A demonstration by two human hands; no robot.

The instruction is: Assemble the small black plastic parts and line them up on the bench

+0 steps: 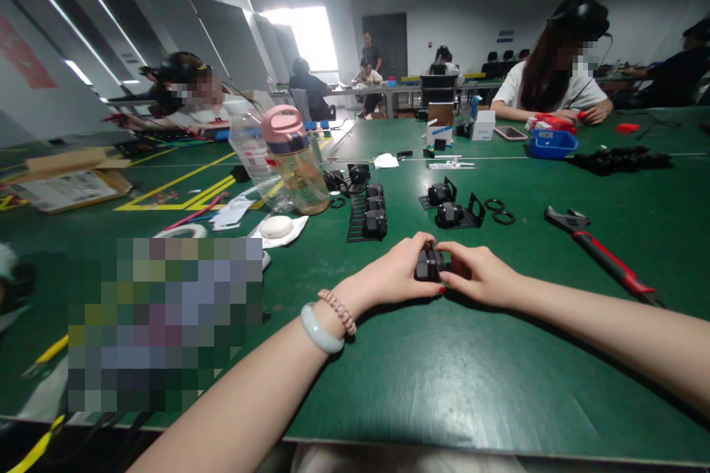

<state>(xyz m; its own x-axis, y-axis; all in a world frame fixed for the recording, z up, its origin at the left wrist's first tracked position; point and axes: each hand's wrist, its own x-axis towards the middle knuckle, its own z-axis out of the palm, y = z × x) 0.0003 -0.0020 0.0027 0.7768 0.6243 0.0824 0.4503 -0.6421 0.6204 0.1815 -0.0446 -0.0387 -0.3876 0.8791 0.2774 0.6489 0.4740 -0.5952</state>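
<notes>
Green tabletop [477,399] lies under your forearms, where your left hand [402,270] and right hand [480,273] meet, both closed by the fingertips on one black fitting [428,264]. You seem to be adjusting its parts; that likely calls for a steady left grip and small right-hand turns. Beyond sit similar fittings [450,215] and two loose rings [504,222]

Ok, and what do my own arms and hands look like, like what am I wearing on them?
Your left hand and right hand are ungloved, and no sleeves show. On the left side you wear a smooth, pale bangle and, nearer the hand, a brownish-pink beaded bracelet. Red shows on the left thumbnail. No jewellery shows on the right.
</notes>
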